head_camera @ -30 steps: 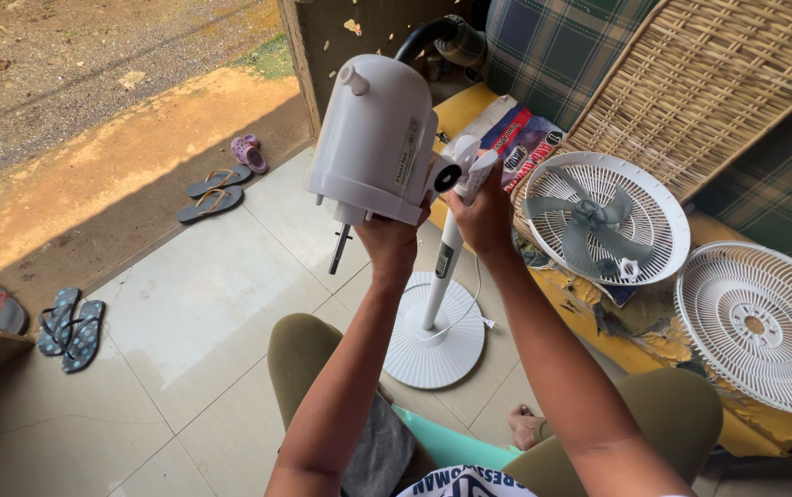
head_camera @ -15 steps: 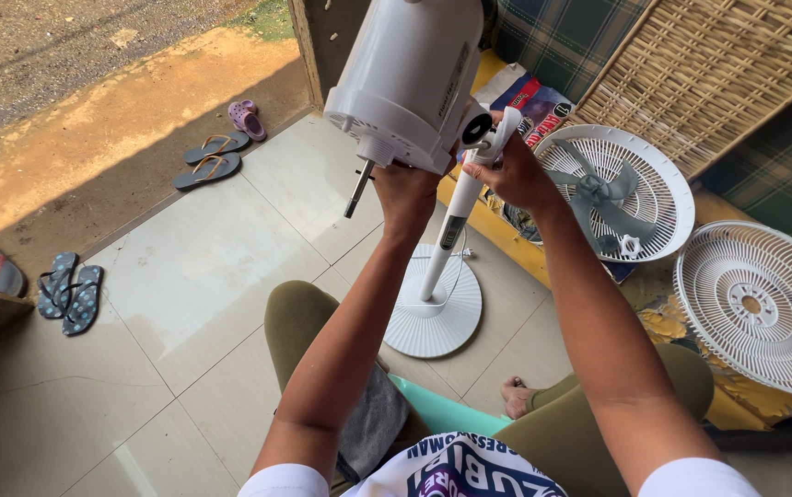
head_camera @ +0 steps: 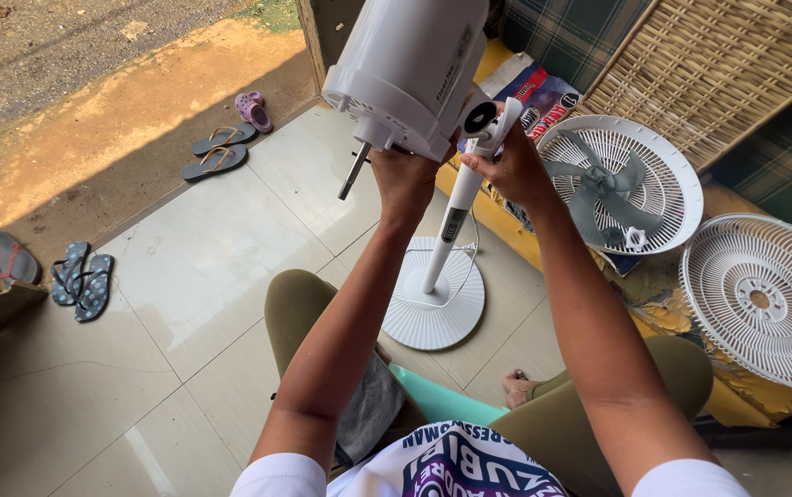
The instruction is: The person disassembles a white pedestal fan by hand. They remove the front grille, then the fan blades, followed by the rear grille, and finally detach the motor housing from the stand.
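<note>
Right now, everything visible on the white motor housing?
The motor housing is glossy white plastic, rounded and barrel-like, its top cut off by the frame. A bare metal shaft sticks down-left from its vented face. It is tilted, held off the floor above the stand. The left hand grips its underside; the right hand holds the neck joint beside it.

Both arms reach forward, left hand (head_camera: 403,179) and right hand (head_camera: 513,170) clenched.
</note>
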